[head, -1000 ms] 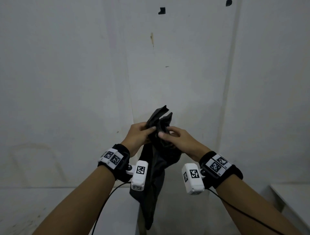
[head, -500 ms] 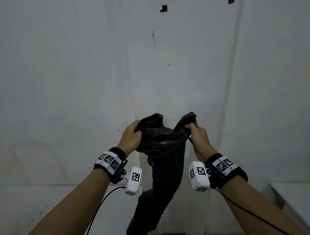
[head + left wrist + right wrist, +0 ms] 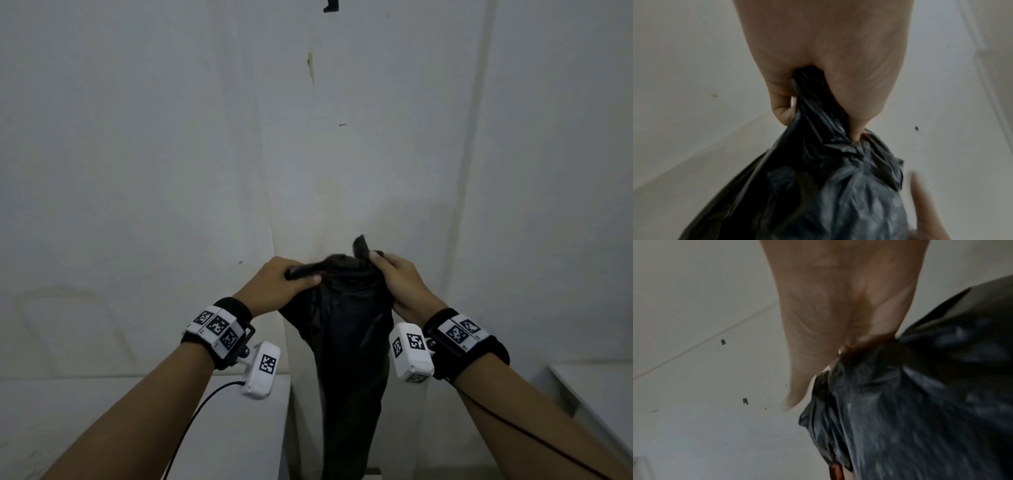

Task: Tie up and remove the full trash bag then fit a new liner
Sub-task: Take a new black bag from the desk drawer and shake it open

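So the two top ends of the black trash bag (image 3: pixel 346 342), spread wide half a second ago, have been pulled back together. One twisted end is clenched in the left hand (image 3: pixel 274 287), the other pinched by the right hand (image 3: pixel 400 284); probably the knot's being cinched, bag hanging mid-air.

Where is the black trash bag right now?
In the head view the black trash bag hangs in the middle, in front of the white wall, its top gripped by the left hand and right hand.
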